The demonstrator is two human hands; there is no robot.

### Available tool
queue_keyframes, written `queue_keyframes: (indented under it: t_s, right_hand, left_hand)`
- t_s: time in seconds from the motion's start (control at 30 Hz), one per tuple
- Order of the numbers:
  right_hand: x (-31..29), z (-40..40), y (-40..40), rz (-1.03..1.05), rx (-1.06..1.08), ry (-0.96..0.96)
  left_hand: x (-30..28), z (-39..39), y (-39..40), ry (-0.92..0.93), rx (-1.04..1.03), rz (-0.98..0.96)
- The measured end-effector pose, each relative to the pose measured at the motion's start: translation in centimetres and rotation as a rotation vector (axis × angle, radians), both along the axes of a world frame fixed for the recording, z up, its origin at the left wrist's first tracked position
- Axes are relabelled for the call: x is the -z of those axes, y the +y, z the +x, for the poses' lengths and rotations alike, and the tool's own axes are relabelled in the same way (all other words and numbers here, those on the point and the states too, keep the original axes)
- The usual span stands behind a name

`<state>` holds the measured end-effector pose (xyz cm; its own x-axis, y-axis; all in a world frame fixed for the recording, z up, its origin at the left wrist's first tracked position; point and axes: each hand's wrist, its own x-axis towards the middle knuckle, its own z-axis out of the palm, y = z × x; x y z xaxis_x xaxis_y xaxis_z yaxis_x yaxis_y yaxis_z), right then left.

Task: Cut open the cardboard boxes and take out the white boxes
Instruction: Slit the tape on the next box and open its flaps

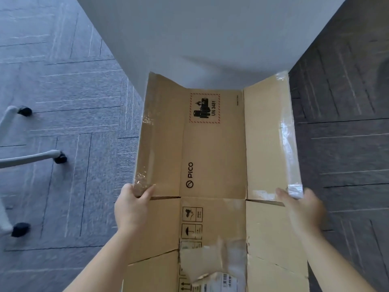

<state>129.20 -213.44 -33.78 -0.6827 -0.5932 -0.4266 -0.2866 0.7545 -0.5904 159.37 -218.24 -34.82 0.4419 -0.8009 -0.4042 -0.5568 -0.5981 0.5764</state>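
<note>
Head view: left hand (131,204), right hand (299,204) grip cardboard box (212,157).

Both arms reached forward; the left hand (131,205) and the right hand (301,209) gripped with thumbs on top.

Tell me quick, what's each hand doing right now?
Left hand: closed, gripping the left side flap of the cardboard box.
Right hand: blurred, on the right side flap; grip cannot be told.
</note>
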Motion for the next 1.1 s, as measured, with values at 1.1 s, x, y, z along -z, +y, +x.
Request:
queue_keyframes:
  t_s: [1.1]
  right_hand:
    - [37.6, -0.5, -7.8, 0.110, -0.196, 0.004]
  left_hand:
    - [37.8, 0.5, -5.3, -0.115, -0.097, 0.105]
